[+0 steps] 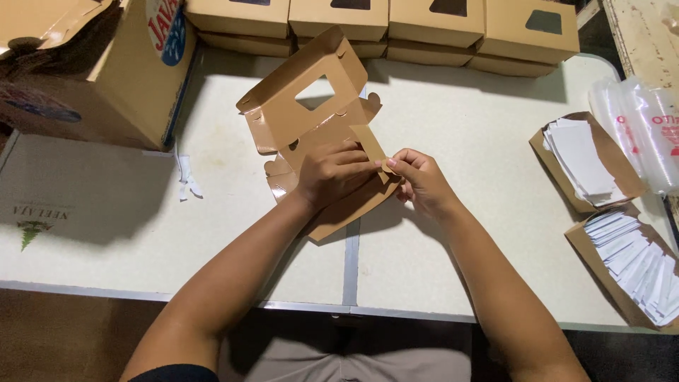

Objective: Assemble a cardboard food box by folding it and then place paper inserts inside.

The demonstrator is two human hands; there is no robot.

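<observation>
- The left hand (332,173) lies flat on the half-folded brown card box (311,134), fingers pressing down, and hides the panel beneath it.
- The right hand (419,180) has thumb and forefinger pinched on a narrow card flap (369,143) that stands tilted up from the box.
- The box sits mid-bench, nearer the far edge; its lid is raised and shows a cut-out window.
- Its lower panel pokes out from under both wrists, and how much is folded is hard to tell.
- The bench (481,141) is pale and matt, with a metal seam running to the near edge.
- Along the far edge runs a row of finished window boxes (382,21), their tops cut off by the frame.
- At the right edge are two brown trays of white paper slips (622,247), with clear plastic bags (640,127) beside them, partly out of frame.
- At the far left corner stands a large carton (106,71), cropped.
</observation>
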